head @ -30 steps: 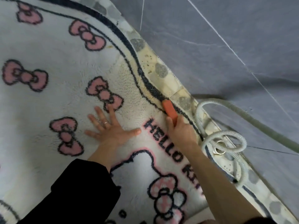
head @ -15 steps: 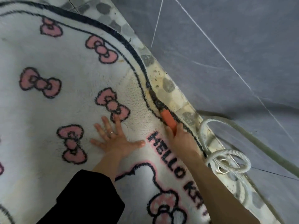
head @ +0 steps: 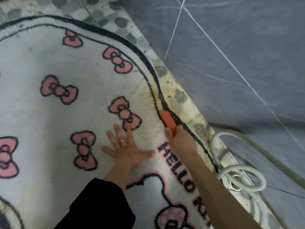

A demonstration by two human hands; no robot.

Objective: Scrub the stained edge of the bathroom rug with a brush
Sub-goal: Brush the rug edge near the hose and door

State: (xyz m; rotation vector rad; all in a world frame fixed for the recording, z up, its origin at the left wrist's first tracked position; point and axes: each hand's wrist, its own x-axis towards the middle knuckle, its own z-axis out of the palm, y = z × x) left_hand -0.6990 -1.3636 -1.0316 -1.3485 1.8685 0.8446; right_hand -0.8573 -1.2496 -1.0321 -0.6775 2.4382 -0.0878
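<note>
We look down on a white fluffy rug [head: 49, 116] spread on the floor [head: 180, 96]. It is patterned with pink bows outlined in black, and black "HELLO" lettering edged in pink sits toward the lower right. 2 black lines run around its border.

The left hand [head: 127, 150] lies flat on the rug, fingers straight and spread apart, thumb pointing right toward the lettering. A ring [head: 122, 140] shows on 1 finger, and a black sleeve [head: 99, 207] covers the forearm.

The right hand [head: 179, 140], just right of the left, is curled tight around the near end of an orange brush [head: 168, 119]. The brush lies on the rug's right edge, along the thicker black border line, with its far end pointing away from us. Its bristles are hidden. The pile around and beyond the brush looks yellowish brown, with a darker orange mark between the 2 border lines.

Just beside that edge, the floor shows as a narrow strip of grey pebble shapes, speckled and stained. Past the strip are large grey tiles [head: 239, 47] with pale seams. A pale ribbed hose [head: 239, 169] coils on the strip, right of the right forearm and close to the rug's edge.
</note>
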